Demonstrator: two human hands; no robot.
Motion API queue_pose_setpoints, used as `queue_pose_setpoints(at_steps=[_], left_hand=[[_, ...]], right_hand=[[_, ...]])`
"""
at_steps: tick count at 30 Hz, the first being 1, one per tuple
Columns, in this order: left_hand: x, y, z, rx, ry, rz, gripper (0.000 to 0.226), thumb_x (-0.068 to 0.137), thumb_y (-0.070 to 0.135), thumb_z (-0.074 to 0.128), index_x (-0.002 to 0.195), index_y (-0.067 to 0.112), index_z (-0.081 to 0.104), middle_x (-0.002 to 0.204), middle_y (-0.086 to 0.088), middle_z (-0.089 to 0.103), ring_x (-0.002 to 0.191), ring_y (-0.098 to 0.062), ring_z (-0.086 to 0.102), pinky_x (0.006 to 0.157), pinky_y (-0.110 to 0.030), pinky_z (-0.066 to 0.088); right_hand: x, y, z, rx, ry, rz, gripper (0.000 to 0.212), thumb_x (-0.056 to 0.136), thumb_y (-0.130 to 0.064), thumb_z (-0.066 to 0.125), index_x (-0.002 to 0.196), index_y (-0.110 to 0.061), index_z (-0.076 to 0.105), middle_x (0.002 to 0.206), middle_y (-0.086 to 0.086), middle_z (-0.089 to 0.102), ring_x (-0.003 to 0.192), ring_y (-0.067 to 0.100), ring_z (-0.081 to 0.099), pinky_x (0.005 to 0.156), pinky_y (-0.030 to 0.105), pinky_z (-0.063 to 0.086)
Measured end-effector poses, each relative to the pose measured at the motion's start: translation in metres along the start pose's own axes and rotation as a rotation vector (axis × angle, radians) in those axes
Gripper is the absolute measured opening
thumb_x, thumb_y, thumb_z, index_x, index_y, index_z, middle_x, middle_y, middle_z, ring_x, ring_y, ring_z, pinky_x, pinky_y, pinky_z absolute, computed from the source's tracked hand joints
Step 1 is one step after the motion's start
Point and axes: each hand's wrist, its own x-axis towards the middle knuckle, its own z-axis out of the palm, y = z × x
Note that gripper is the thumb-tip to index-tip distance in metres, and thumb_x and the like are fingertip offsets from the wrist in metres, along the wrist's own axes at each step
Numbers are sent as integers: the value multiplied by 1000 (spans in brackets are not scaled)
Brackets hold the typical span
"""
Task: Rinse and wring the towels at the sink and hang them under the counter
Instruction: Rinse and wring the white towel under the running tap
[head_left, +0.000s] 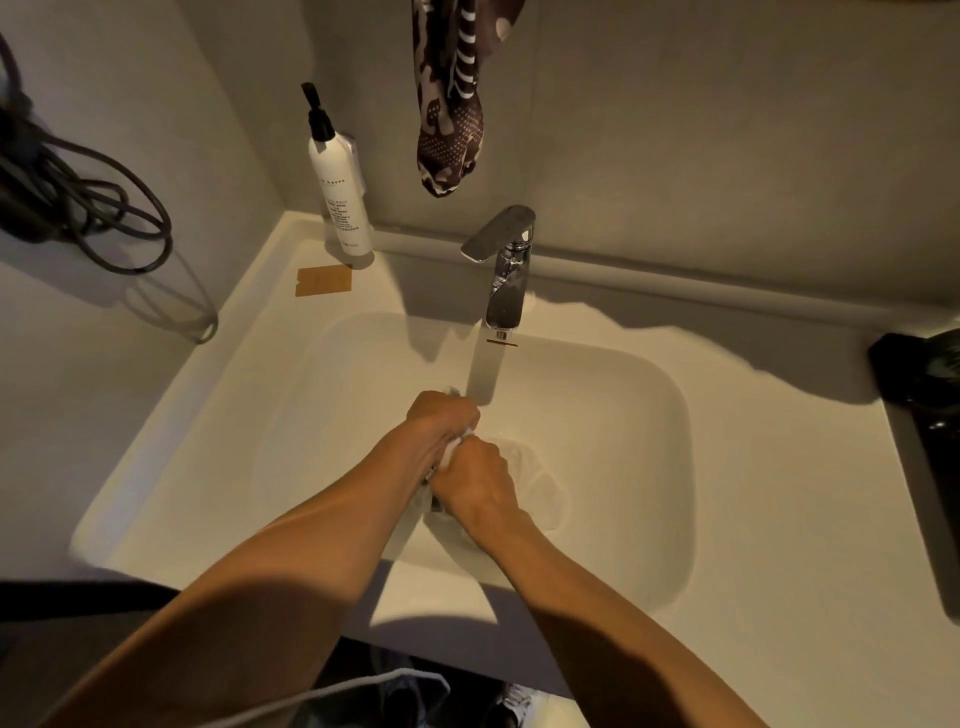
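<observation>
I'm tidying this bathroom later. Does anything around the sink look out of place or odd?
Mostly fine. A tan card lies loose on the counter beside the pump bottle, and a dark cable hangs in a tangle at left. Both hands grip a white towel.

The faucet (506, 270) beyond the hands is glossy chromed metal. The sink basin (649, 415) looks smooth, white and softly sheened. The pump bottle (340, 200) is matt white plastic. The hanging scarf (451, 104) is thin patterned cloth.
</observation>
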Motion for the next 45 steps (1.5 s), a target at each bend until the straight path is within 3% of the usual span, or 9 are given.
queue_pose_setpoints(at_steps=[8, 13, 16, 20, 26, 30, 36, 40, 45], left_hand=[[7, -27, 5, 60, 134, 1, 39, 89, 12, 54, 126, 4, 62, 122, -13, 68, 111, -30, 65, 78, -26, 48], [4, -24, 4, -34, 73, 67, 35, 80, 6, 57, 113, 3, 68, 107, -18, 73, 90, -28, 67, 75, -29, 54], [-9, -11, -10, -188, -60, 223, 17, 72, 4, 61, 60, 15, 56, 52, -5, 57, 52, -20, 49, 60, -28, 41], [-16, 4, -26, -405, -287, 390, 42, 74, -3, 60, 47, 22, 41, 44, 2, 39, 45, -15, 40, 59, -27, 42], [-35, 21, -31, -363, -623, 529, 38, 87, -7, 59, 62, 15, 39, 51, -4, 48, 72, -26, 70, 70, -26, 58], [-37, 30, -42, -134, -675, 563, 40, 88, -6, 59, 62, 17, 37, 58, -8, 41, 77, -28, 74, 75, -40, 56], [-40, 39, -36, -100, -515, 571, 44, 85, -10, 57, 57, 15, 35, 46, 1, 34, 41, -12, 41, 44, -19, 40], [-31, 35, -21, -56, -277, 491, 39, 73, -2, 59, 51, 20, 35, 47, 3, 32, 49, -19, 36, 56, -27, 33], [-23, 33, -3, 112, -119, 429, 36, 76, 6, 57, 54, 21, 31, 57, -2, 31, 65, -22, 36, 64, -35, 28]], right_hand=[[-5, 12, 25, -152, 65, -109, 36, 98, -29, 50, 126, -8, 59, 119, 12, 69, 103, 32, 67, 81, 37, 51], [-16, 10, 10, -28, 12, -61, 37, 91, -33, 58, 121, -11, 56, 112, 12, 71, 96, 31, 69, 80, 38, 55], [-33, 16, -25, 498, -168, -11, 49, 78, -46, 74, 114, -17, 59, 106, 10, 74, 84, 22, 69, 74, 38, 56], [-41, 31, -55, 1554, -620, 294, 85, 81, -77, 53, 133, -10, 62, 134, 22, 63, 116, 42, 62, 106, 62, 41], [-45, 9, -56, 1703, -961, 140, 87, 49, -47, 95, 117, 0, 68, 108, 23, 71, 82, 36, 74, 59, 37, 63], [-44, -1, -58, 1659, -1047, 48, 52, 64, -2, 86, 106, -3, 55, 82, 10, 68, 51, 7, 53, 33, 11, 30], [-43, -19, -62, 1265, -592, 52, 21, 80, -11, 76, 73, -14, 56, 54, -2, 47, 38, 5, 34, 35, 15, 17], [-36, -17, -51, 735, -85, -18, 12, 75, -9, 67, 69, -14, 58, 54, 4, 56, 43, 17, 45, 43, 27, 35], [-28, -8, -36, 563, 60, 30, 9, 70, -16, 73, 72, -14, 64, 62, 1, 66, 48, 10, 58, 42, 19, 43]])
